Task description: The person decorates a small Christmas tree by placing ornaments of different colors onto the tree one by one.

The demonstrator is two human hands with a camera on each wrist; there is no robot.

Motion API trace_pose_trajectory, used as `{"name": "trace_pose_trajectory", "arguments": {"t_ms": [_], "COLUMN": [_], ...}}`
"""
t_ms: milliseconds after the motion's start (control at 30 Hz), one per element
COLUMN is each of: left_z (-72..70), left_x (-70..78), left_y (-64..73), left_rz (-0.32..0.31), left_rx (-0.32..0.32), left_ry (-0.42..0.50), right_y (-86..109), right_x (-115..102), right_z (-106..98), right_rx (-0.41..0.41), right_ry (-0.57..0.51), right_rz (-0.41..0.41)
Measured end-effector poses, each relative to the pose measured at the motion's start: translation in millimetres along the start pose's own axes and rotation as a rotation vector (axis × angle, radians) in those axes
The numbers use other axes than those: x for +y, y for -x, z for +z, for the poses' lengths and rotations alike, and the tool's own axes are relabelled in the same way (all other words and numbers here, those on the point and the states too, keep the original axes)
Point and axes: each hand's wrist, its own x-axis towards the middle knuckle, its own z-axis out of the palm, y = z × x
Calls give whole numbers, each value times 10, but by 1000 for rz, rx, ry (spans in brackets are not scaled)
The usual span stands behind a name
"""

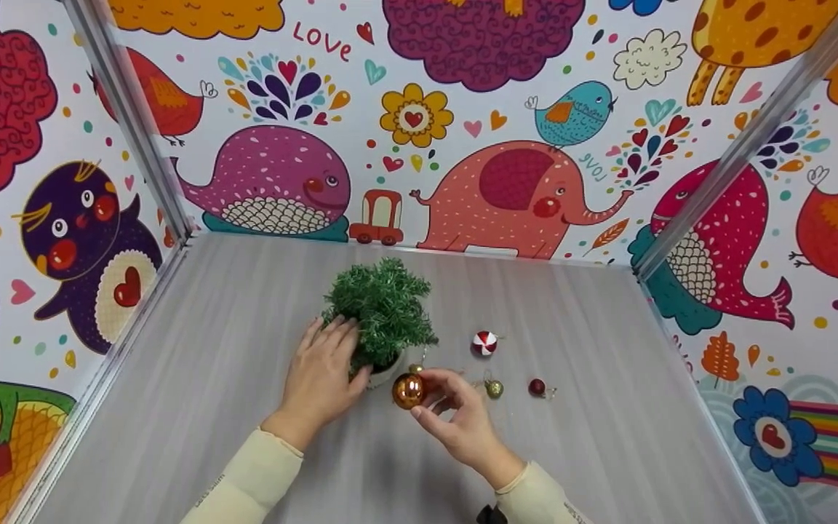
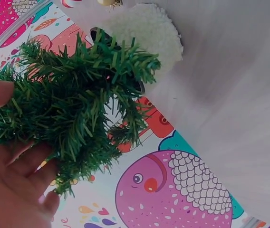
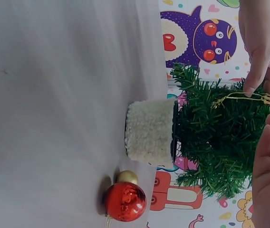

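A small artificial Christmas tree (image 1: 379,302) stands upright in a fuzzy white pot (image 3: 151,132). My left hand (image 1: 323,371) rests against its left side. Extended, spread fingers touch the green branches (image 2: 73,99), with the thumb apart from them. Just in front of the pot, my right hand (image 1: 463,418) pinches a shiny copper-coloured bauble (image 1: 409,391) between thumb and fingers. A gold hanging loop (image 3: 244,96) extends from the bauble's cap in the right wrist view, where the ball is partly cut off by the edge.
Right of the tree lie a red-and-white bauble (image 1: 484,343), a small gold bauble (image 1: 494,388) and a small dark red bauble (image 1: 537,386). The grey tabletop (image 1: 593,451) is bordered by walls printed with cartoon animals. A black object (image 1: 492,514) shows at the near edge.
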Motion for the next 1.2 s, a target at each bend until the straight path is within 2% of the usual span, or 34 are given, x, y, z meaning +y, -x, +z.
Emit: {"name": "trace_pose_trajectory", "arguments": {"t_ms": [200,433,567,633,767,933,1067,1200], "left_z": [46,68,70,69,78,93,95,103], "left_x": [20,17,9,13,26,48,50,45], "left_y": [70,134,162,168,166,146,132,132], "left_rz": [23,150,232,276,333,358,375,366], "left_rx": [145,277,326,334,312,271,267,262], "left_ry": [66,86,83,88,104,105,96,100], "right_y": [-12,-33,-39,-43,-52,-57,-59,-59], "right_x": [8,26,31,32,33,40,51,59], "right_z": [28,39,39,39,44,53,56,55], "right_rx": [-4,-14,-18,-19,-30,-46,-48,-43], "right_ry": [0,1,-1,-3,-6,-17,-28,-30], "right_rz": [-5,6,21,32,53,62,76,89]}}
